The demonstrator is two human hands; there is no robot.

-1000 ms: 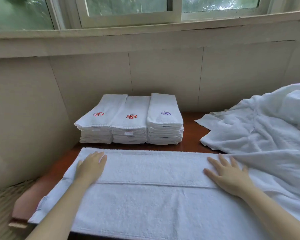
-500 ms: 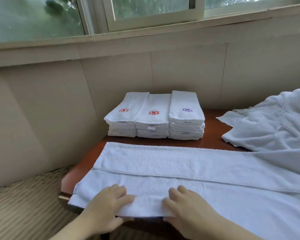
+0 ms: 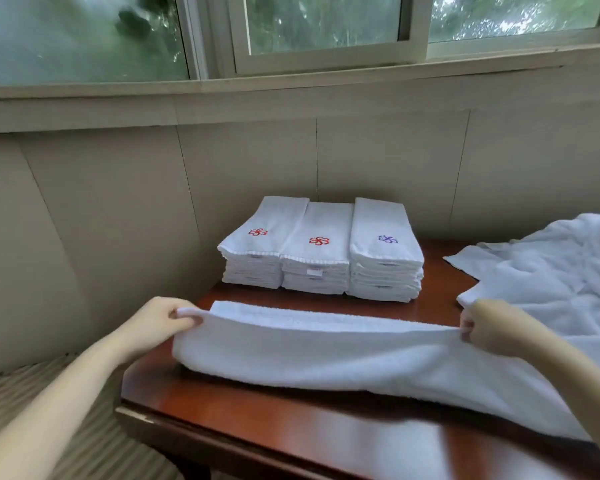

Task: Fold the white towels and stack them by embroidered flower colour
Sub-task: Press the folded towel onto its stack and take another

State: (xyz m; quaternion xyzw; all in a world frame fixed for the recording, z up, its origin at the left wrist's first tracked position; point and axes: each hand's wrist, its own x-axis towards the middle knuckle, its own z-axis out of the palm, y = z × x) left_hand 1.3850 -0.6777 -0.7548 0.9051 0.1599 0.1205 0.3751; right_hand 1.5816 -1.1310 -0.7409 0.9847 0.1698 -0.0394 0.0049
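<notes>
I see both hands gripping one long white towel (image 3: 326, 355). The left hand (image 3: 156, 323) pinches its left end between thumb and curled fingers. The right hand (image 3: 489, 327) is clenched round the upper edge further along. Between the hands that edge is lifted off the dark red-brown worktop (image 3: 291, 431) and drawn fairly taut, while the lower part of the towel rests on the wood just below them. Past the right hand the cloth runs on toward my lower right, and I cannot tell where it ends

Beyond the hands, close to the beige panelled wall (image 3: 118, 220), three stacks of folded towels stand side by side, touching. The first red-flower stack (image 3: 257, 251) sits beyond the left hand, the second red-flower stack (image 3: 317, 258) is in the middle, and the purple-flower stack (image 3: 385, 258) is the one closest to the right hand's side. All three are well apart from the held towel, with bare wood between

Beyond and outside the right hand lies a loose heap of unfolded white towels (image 3: 551, 271). One corner of it points toward the purple-flower stack but stops short of it. Near the right hand the heap meets the held towel, and I cannot tell whether they overlap

Outside the left hand, lower than the worktop's edge, I see a striped surface (image 3: 32, 393). Above the wall, a sliding window (image 3: 326, 57) shows green foliage
</notes>
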